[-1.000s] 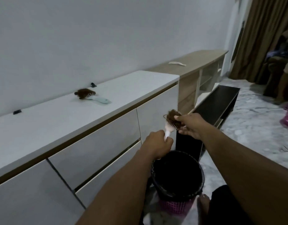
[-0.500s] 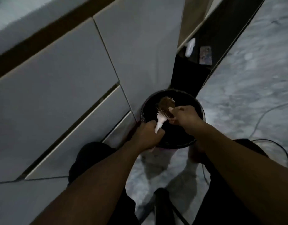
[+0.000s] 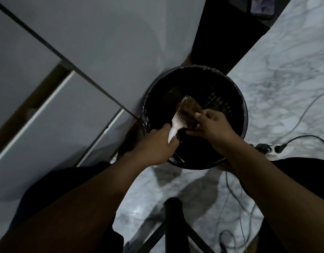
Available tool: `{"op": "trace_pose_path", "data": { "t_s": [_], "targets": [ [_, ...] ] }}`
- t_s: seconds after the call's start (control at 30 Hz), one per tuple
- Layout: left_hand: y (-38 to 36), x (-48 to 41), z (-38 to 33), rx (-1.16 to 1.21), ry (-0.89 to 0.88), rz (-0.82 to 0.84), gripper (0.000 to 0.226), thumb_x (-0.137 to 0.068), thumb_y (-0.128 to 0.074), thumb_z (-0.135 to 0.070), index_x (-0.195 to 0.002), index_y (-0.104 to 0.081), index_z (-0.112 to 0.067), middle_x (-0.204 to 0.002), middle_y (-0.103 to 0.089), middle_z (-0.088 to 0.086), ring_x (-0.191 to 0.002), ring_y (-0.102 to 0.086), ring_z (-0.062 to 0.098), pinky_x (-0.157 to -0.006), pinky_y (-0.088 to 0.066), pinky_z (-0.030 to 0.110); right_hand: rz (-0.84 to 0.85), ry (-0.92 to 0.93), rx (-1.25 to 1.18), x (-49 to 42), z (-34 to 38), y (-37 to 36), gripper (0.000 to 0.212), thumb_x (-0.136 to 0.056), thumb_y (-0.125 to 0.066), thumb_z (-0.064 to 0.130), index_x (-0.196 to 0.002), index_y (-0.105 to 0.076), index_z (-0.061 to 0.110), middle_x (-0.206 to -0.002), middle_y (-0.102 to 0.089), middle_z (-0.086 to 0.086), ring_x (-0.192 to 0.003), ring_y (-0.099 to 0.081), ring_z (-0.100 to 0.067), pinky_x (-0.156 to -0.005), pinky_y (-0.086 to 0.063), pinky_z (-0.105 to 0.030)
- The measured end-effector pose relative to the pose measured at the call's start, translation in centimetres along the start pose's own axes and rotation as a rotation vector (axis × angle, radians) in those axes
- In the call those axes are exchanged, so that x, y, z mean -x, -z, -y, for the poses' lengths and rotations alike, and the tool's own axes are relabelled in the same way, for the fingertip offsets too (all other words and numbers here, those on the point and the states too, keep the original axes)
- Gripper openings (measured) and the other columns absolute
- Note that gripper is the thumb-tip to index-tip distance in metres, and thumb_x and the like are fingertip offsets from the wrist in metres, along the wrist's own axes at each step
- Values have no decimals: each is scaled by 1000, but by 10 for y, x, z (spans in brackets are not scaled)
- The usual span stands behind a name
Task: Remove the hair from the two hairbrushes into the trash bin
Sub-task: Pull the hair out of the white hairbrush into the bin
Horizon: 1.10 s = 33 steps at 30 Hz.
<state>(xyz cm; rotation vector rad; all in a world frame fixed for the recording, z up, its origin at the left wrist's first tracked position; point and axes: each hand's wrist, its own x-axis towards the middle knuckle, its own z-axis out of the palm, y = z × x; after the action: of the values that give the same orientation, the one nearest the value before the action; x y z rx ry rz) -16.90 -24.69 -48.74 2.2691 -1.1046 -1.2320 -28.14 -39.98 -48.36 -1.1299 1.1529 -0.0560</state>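
Over the trash bin (image 3: pixel 243 114) my left hand (image 3: pixel 154 147) grips the hairbrush (image 3: pixel 177 121) handle while my right hand (image 3: pixel 214 125) pinches its hair (image 3: pixel 190 110)

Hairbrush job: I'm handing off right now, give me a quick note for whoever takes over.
Left hand: shut on the white handle of the hairbrush, holding it over the trash bin.
Right hand: fingers pinching the brown hair matted on the bristles.
Trash bin: on the marble floor against the cabinet, black liner in, directly under the brush.
Done: brush brought over the bin; hair gripped.
Left: pull this clump free and drop it in. The second hairbrush is out of view now; it also needs clearing.
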Motion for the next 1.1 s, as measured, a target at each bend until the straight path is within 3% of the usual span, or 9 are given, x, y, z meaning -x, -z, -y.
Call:
{"op": "trace_pose_path", "data": {
  "t_s": [0.17,0.33,0.47,0.57,0.73,0.87,0.93,1.0,1.1],
  "targets": [
    [-4,-23,-8,-44,-66,-127,22,-95,-43,-42,-85,-33,-25,-71,-53,3,-60,-53,25,-54,-36,36,20,-18,-20,-14,42,13,21,-98,-60,15,-82,-47,12,-79,-55,-10,-78,-62,-25,-73,-63,-45],
    [-6,-31,-19,-145,-136,-186,21,-93,-38,-47,-96,-28,-28,-80,-59,8,-69,-57,38,-59,-46,43,-84,127,231,-22,60,15,68,-76,-86,36,-128,-47,16,-114,-60,0,-94,-70,-15,-57,-62,-31],
    [-6,-34,-17,-156,-102,-234,20,-95,-44,-42,-98,-31,-26,-80,-59,7,-68,-57,35,-58,-39,39,-213,230,204,-40,43,2,19,-86,-78,23,-94,-62,17,-104,-69,-11,-85,-75,-24,-56,-63,-36],
    [-2,-39,-16,-145,-35,-244,23,-98,-43,-40,-108,-37,-20,-88,-63,13,-75,-60,40,-60,-39,40,-276,184,170,-55,36,-7,18,-91,-70,14,-78,-58,14,-91,-69,-18,-78,-75,-31,-58,-64,-41],
    [7,-50,-17,-105,5,-214,21,-100,-41,-41,-102,-29,-24,-87,-60,10,-72,-55,36,-60,-38,40,-289,28,-213,-58,43,-17,12,-96,-50,-2,-94,-47,9,-99,-61,-20,-81,-71,-30,-58,-62,-36],
    [11,-54,-18,-107,46,-210,21,-100,-42,-42,-100,-28,-26,-90,-60,10,-72,-51,34,-63,-37,40,-218,-46,-292,-62,50,-15,7,-92,-46,4,-97,-47,8,-107,-61,-19,-95,-68,-33,-66,-64,-44],
    [10,-52,-19,-132,47,-198,21,-100,-42,-42,-99,-29,-26,-90,-60,9,-71,-50,34,-64,-36,39,-159,-43,-218,-63,51,-12,28,-89,-55,16,-114,-49,6,-115,-64,-14,-101,-69,-31,-66,-64,-42],
    [8,-50,-21,-174,39,-197,21,-99,-43,-42,-98,-28,-27,-87,-56,6,-71,-47,33,-65,-35,39,-132,41,-85,-62,48,-12,49,-88,-70,30,-129,-47,18,-119,-63,-2,-101,-69,-19,-67,-63,-36],
    [7,-49,-23,-180,37,-212,22,-98,-44,-42,-99,-28,-27,-85,-53,3,-70,-46,31,-65,-34,38,-195,272,212,-63,38,-15,61,-72,-86,41,-125,-57,26,-109,-70,9,-96,-71,-8,-77,-63,-36]
  ]
}}
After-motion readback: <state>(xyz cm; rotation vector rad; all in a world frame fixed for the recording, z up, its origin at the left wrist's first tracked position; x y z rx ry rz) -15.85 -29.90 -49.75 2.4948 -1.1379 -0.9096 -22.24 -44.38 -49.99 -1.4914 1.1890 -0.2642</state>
